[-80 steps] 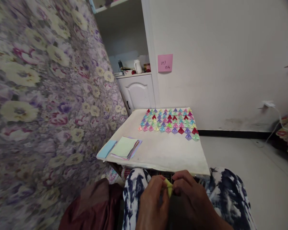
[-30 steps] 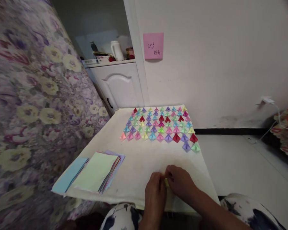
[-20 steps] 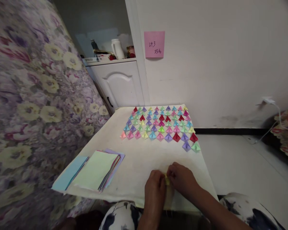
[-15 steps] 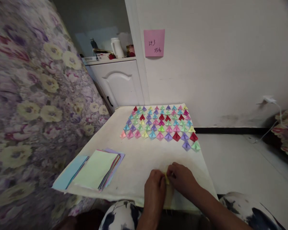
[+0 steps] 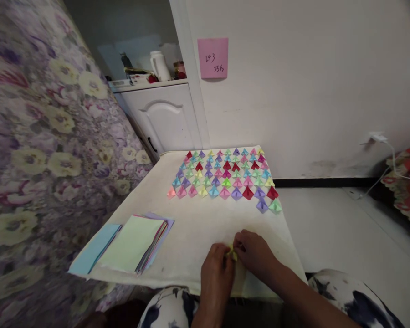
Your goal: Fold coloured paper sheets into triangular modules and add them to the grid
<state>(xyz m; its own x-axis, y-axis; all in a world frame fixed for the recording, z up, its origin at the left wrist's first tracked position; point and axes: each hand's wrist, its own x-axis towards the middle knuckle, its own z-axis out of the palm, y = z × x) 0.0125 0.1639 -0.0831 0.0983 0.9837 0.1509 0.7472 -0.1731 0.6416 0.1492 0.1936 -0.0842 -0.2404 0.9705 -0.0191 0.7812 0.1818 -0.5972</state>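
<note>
My left hand (image 5: 216,269) and my right hand (image 5: 254,253) meet at the near edge of the small cream table (image 5: 198,228). Both pinch a small folded yellow paper piece (image 5: 232,253), of which only a sliver shows between the fingers. Farther back on the table lie several rows of small folded paper shapes (image 5: 225,178) in red, pink, blue, green and purple. A stack of coloured paper sheets (image 5: 136,242) with a pale green one on top rests at the table's near left, beside a light blue sheet (image 5: 93,249).
A floral-covered bed or sofa (image 5: 37,150) fills the left side. Behind the table stand a white cabinet (image 5: 160,116) with a jug on top and a white wall with a pink sticky note (image 5: 212,58). A plug and cable (image 5: 379,139) are at the right wall.
My hands moved from my lap up onto the table's near edge, still holding the yellow paper. In the last second they only shifted slightly while working the paper; the view dipped a little.
</note>
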